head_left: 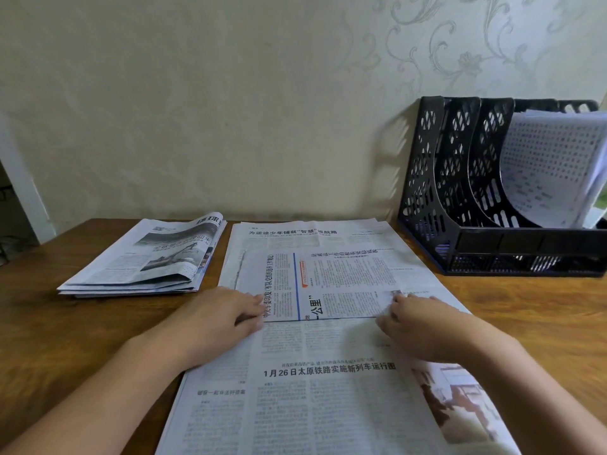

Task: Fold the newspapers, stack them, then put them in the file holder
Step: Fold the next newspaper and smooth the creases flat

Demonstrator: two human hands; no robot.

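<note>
A small folded newspaper (328,284) lies on top of a large open newspaper sheet (312,389) spread across the middle of the wooden table. My left hand (223,320) rests palm down on the folded paper's near left corner. My right hand (417,320) has its fingertips on the folded paper's near right corner. Whether either hand pinches the paper or only presses it, I cannot tell. A stack of folded newspapers (147,257) lies at the far left. A black mesh file holder (460,192) stands at the far right with white printed sheets in its rightmost slot.
The wooden table (65,323) ends at a patterned wall behind. A white door frame (23,192) shows at the far left. Bare wood lies between the open sheet and the file holder.
</note>
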